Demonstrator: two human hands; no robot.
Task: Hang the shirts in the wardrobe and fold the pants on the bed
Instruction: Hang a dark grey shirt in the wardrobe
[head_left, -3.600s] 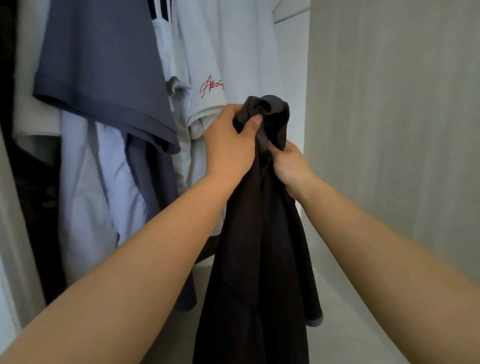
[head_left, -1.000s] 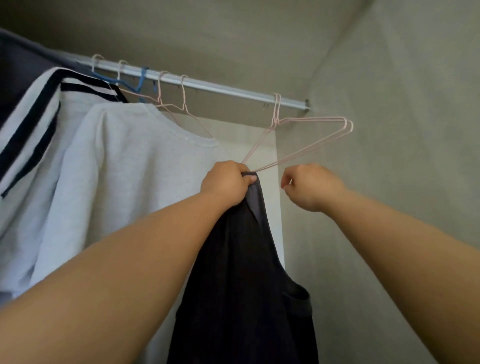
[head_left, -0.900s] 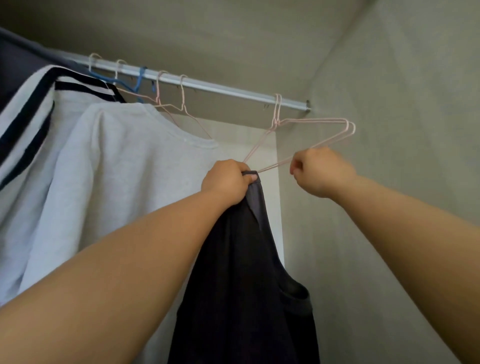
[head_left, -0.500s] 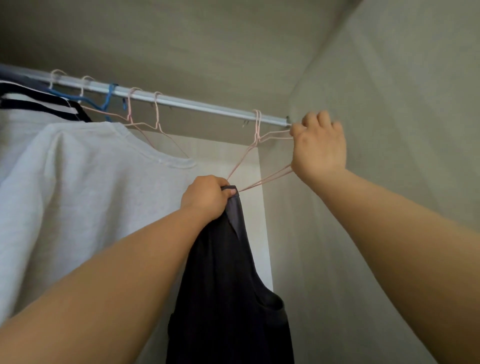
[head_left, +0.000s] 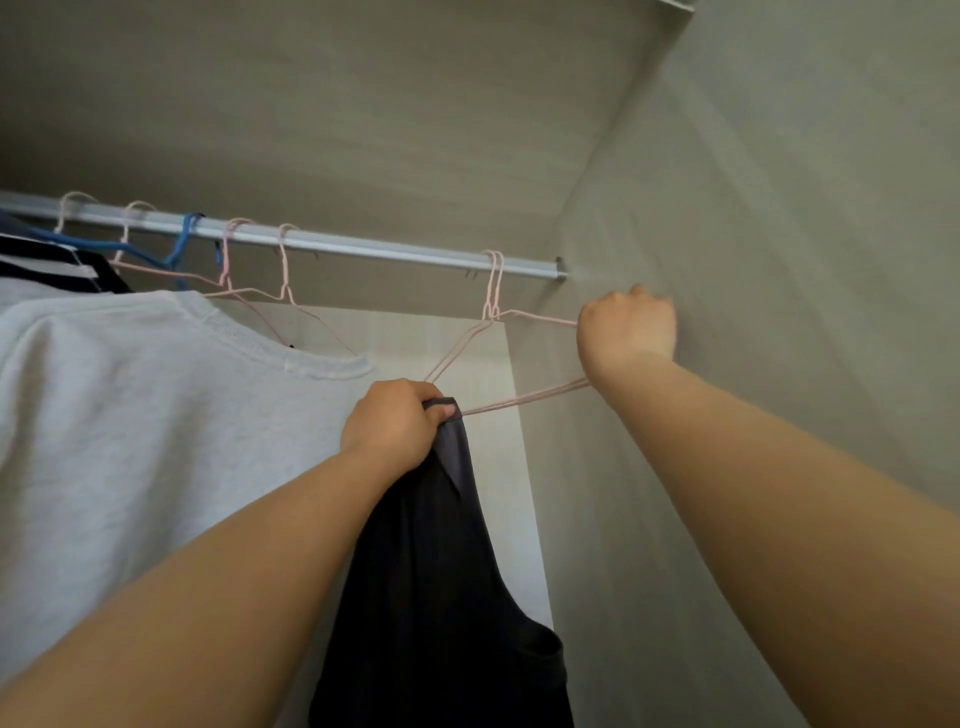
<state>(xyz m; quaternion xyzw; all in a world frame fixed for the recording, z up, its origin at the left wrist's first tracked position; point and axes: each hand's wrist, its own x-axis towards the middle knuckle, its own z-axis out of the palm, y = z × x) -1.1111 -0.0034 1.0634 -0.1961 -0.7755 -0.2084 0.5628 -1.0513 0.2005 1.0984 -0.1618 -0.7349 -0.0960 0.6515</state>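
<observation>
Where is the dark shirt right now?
The dark shirt hangs at bottom centre of the head view, gripped at its top by the left hand, right of the white shirt and below the empty pink hangers.

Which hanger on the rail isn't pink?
The blue hanger, third hook from the left. The rest are pink, including the empty pair the right hand grips.

Shirts (head_left: 130, 415) are hung along the rail's (head_left: 363, 247) left stretch. Hangers (head_left: 493, 291) are hooked near its right end, with another shirt (head_left: 431, 571) held just below.

Grey-beige side wall (head_left: 779, 260) and top panel (head_left: 363, 104), perhaps wood-grained; paler back wall (head_left: 395, 332); dim light.
</observation>
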